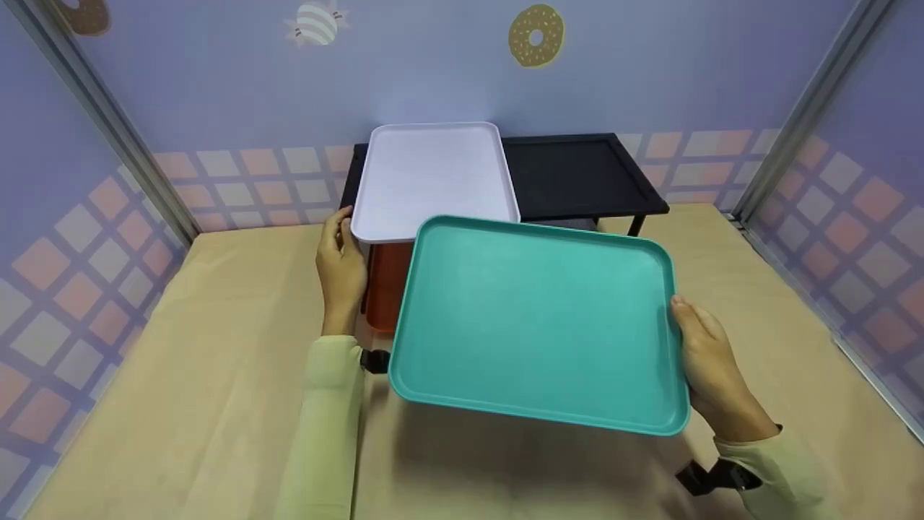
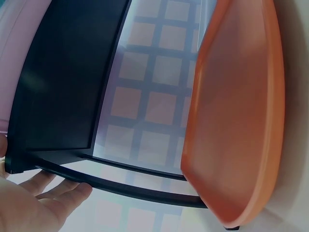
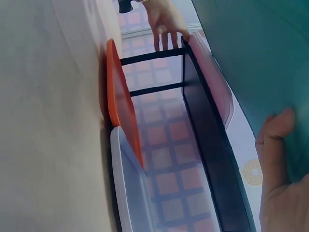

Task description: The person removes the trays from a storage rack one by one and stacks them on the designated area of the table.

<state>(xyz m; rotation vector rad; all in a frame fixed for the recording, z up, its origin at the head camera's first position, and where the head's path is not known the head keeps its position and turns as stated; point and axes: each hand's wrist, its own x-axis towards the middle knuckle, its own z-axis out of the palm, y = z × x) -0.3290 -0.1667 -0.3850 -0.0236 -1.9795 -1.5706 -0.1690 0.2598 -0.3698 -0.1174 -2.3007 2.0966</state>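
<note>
A teal rectangular tray (image 1: 538, 325) is held up and tilted by my right hand (image 1: 711, 361), which grips its right edge with the thumb over the rim. My left hand (image 1: 342, 271) is at the front left corner of a black rack (image 1: 577, 177). Its fingers (image 2: 67, 195) look fairly straight and touch the rack beside a leg. On the rack's left half lies a pale lavender tray (image 1: 437, 180), close to the left fingertips. Beneath the rack an orange tray (image 2: 236, 111) lies on the table, partly hidden by the teal one in the head view.
Next to the orange tray, a pale grey tray (image 3: 128, 188) lies under the rack's right half. The rack stands against the back wall (image 1: 433, 65). Side walls enclose the beige table (image 1: 216, 375) on the left and right.
</note>
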